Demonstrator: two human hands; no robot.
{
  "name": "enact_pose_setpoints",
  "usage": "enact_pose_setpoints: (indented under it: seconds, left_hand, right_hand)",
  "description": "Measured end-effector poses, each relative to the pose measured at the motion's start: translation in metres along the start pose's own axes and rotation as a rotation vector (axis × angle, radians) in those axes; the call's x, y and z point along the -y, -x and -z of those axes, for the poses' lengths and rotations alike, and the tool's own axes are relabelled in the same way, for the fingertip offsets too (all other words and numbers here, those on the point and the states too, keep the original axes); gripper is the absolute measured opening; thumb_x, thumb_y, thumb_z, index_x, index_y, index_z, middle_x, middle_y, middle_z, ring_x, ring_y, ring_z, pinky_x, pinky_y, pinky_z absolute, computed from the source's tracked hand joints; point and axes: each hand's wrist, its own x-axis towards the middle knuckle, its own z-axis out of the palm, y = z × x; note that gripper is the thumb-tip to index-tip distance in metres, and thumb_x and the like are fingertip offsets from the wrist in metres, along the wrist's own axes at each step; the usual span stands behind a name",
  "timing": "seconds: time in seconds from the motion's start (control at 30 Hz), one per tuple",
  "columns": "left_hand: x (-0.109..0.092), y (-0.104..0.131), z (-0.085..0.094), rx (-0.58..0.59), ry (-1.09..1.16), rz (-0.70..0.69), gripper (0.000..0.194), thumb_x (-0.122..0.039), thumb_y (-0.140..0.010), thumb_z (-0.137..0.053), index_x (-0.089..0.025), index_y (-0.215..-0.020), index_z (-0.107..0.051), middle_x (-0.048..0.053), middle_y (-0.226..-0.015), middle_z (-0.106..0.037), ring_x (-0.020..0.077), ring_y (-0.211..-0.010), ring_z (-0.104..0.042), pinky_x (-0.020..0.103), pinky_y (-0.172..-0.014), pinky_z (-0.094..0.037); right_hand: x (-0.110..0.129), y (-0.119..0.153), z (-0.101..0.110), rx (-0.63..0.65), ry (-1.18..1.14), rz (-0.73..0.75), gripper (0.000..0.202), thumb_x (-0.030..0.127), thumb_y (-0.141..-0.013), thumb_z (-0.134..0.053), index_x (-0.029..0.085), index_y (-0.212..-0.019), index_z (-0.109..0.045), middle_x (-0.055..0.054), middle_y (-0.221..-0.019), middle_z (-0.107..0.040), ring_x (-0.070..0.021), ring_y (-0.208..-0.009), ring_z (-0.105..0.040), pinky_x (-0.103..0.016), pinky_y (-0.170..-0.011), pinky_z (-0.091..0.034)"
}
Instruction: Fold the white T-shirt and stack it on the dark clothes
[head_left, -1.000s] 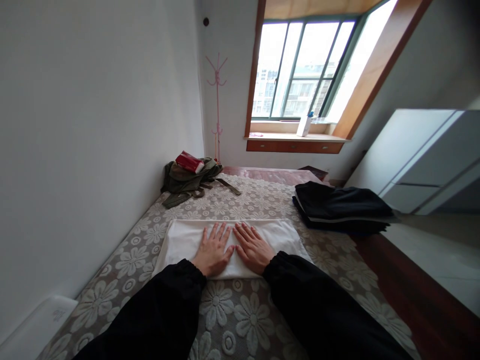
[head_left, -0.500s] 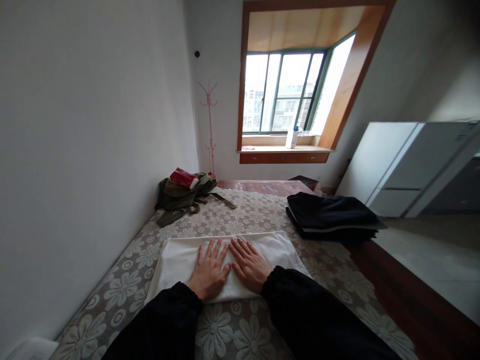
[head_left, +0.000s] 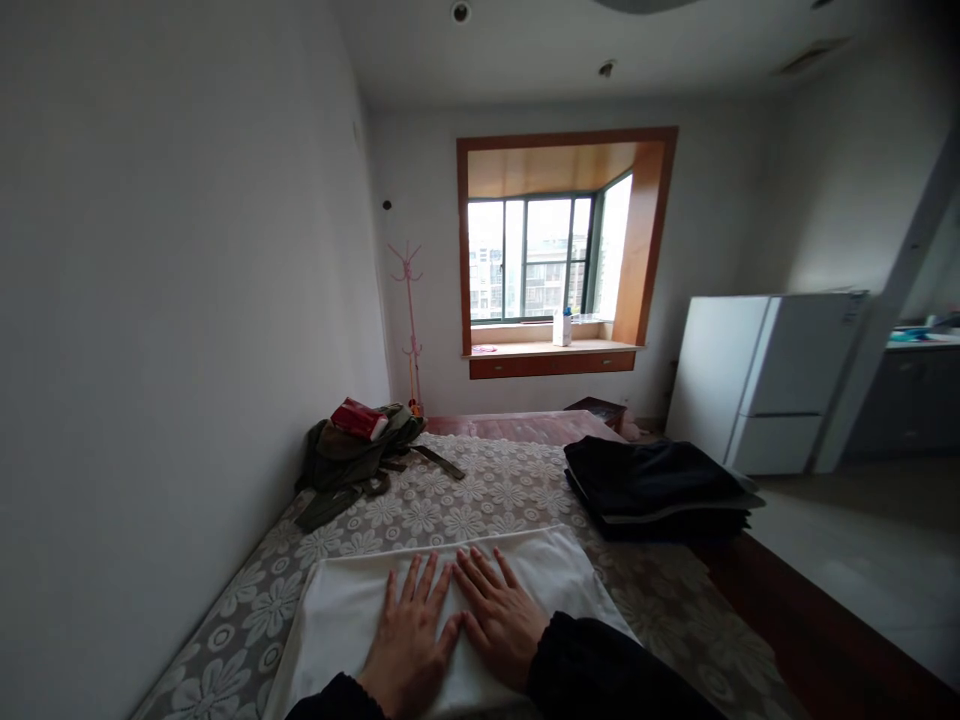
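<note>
A folded white cloth [head_left: 345,610] lies flat on the flower-patterned tablecloth [head_left: 442,490] in front of me. My left hand [head_left: 412,635] rests palm down on the middle of it, fingers spread. Beside it, my right hand [head_left: 501,612] also lies flat on the cloth with its fingers out. The two thumbs nearly meet, and neither hand grips anything. The cloth's near edge is mostly hidden by my hands and dark sleeves.
A stack of folded dark clothes [head_left: 660,480] sits at the right. Against the left wall is a green backpack [head_left: 337,455] with a red packet [head_left: 360,418] on top. Beyond stand a pink coat rack [head_left: 411,320] and a white fridge [head_left: 750,380].
The head view has tilted up, so the cloth and hands sit lower in the picture and the ceiling shows. Both hands stay flat on the white cloth.
</note>
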Motion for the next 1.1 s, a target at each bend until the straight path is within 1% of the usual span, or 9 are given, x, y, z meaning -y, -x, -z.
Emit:
enact_pose_setpoints:
  seconds: [0.07, 0.13, 0.27, 0.4, 0.53, 0.77, 0.87, 0.97, 1.1]
  left_hand:
    - [0.004, -0.001, -0.005, -0.022, -0.006, -0.011, 0.064, -0.052, -0.116, -0.041, -0.034, -0.177, -0.033, 0.007, -0.182, -0.033, 0.0385, -0.171, -0.033, 0.073, -0.137, -0.034]
    - [0.009, -0.003, -0.012, -0.050, -0.018, -0.032, 0.064, -0.050, -0.115, -0.044, -0.033, -0.176, -0.036, 0.008, -0.181, -0.035, 0.0401, -0.170, -0.035, 0.074, -0.135, -0.036]
    - [0.015, -0.010, -0.019, -0.030, -0.023, -0.029, 0.064, -0.048, -0.113, -0.049, -0.033, -0.175, -0.038, 0.008, -0.179, -0.036, 0.0423, -0.168, -0.038, 0.076, -0.134, -0.038]
    - [0.014, -0.012, -0.016, 0.023, -0.010, 0.000, 0.065, -0.052, -0.113, -0.048, -0.035, -0.175, -0.038, 0.007, -0.179, -0.033, 0.0420, -0.169, -0.035, 0.077, -0.135, -0.034]
    - [0.014, -0.011, -0.016, 0.008, -0.018, -0.021, 0.065, -0.050, -0.113, -0.047, -0.033, -0.175, -0.040, 0.007, -0.179, -0.033, 0.0417, -0.169, -0.035, 0.077, -0.134, -0.035]
    - [0.025, -0.013, -0.029, -0.064, -0.045, -0.050, 0.064, -0.050, -0.113, -0.052, -0.037, -0.174, -0.040, 0.006, -0.178, -0.037, 0.0408, -0.167, -0.040, 0.071, -0.133, -0.042]
    - [0.023, -0.011, -0.026, -0.056, -0.040, -0.059, 0.065, -0.049, -0.113, -0.051, -0.035, -0.175, -0.038, 0.008, -0.178, -0.036, 0.0417, -0.167, -0.040, 0.072, -0.133, -0.041]
    - [0.017, -0.009, -0.019, -0.044, -0.035, -0.050, 0.064, -0.047, -0.114, -0.047, -0.032, -0.175, -0.037, 0.009, -0.178, -0.035, 0.0418, -0.167, -0.039, 0.074, -0.134, -0.039]
    - [0.011, -0.008, -0.012, 0.021, -0.020, -0.010, 0.064, -0.050, -0.115, -0.042, -0.031, -0.176, -0.036, 0.006, -0.180, -0.031, 0.0407, -0.170, -0.033, 0.075, -0.136, -0.032]
  right_hand:
    - [0.001, 0.000, 0.004, 0.030, -0.027, -0.010, 0.069, 0.041, -0.117, -0.045, 0.024, -0.182, -0.034, -0.009, -0.186, -0.019, -0.0386, -0.174, -0.015, -0.077, -0.138, -0.007]
    - [0.002, 0.000, 0.009, 0.063, -0.048, -0.016, 0.069, 0.044, -0.117, -0.043, 0.026, -0.183, -0.032, -0.009, -0.186, -0.017, -0.0405, -0.174, -0.013, -0.081, -0.135, -0.006]
    - [0.001, 0.000, 0.013, 0.092, -0.069, -0.007, 0.071, 0.048, -0.117, -0.042, 0.023, -0.183, -0.031, -0.010, -0.185, -0.016, -0.0416, -0.174, -0.013, -0.081, -0.135, -0.007]
    - [0.001, -0.002, 0.012, 0.089, -0.082, 0.002, 0.072, 0.048, -0.116, -0.044, 0.021, -0.183, -0.033, -0.011, -0.185, -0.016, -0.0429, -0.173, -0.014, -0.082, -0.134, -0.007]
    - [0.001, -0.003, 0.011, 0.081, -0.072, -0.019, 0.072, 0.047, -0.115, -0.046, 0.022, -0.182, -0.035, -0.011, -0.185, -0.018, -0.0423, -0.173, -0.015, -0.081, -0.134, -0.007]
    - [-0.006, -0.003, 0.005, 0.061, -0.077, 0.006, 0.072, 0.048, -0.116, -0.047, 0.025, -0.182, -0.034, -0.012, -0.185, -0.021, -0.0442, -0.173, -0.016, -0.083, -0.133, -0.012]
    - [-0.006, -0.003, 0.004, 0.058, -0.086, 0.008, 0.071, 0.049, -0.116, -0.047, 0.027, -0.182, -0.034, -0.011, -0.185, -0.020, -0.0430, -0.173, -0.016, -0.082, -0.134, -0.012]
    - [-0.003, -0.001, 0.004, 0.027, -0.096, -0.008, 0.069, 0.047, -0.117, -0.047, 0.030, -0.182, -0.034, -0.008, -0.185, -0.021, -0.0399, -0.174, -0.015, -0.080, -0.135, -0.007]
    - [0.002, 0.001, 0.007, 0.032, -0.088, -0.006, 0.068, 0.045, -0.117, -0.045, 0.029, -0.182, -0.034, -0.009, -0.185, -0.021, -0.0402, -0.173, -0.017, -0.081, -0.135, -0.009]
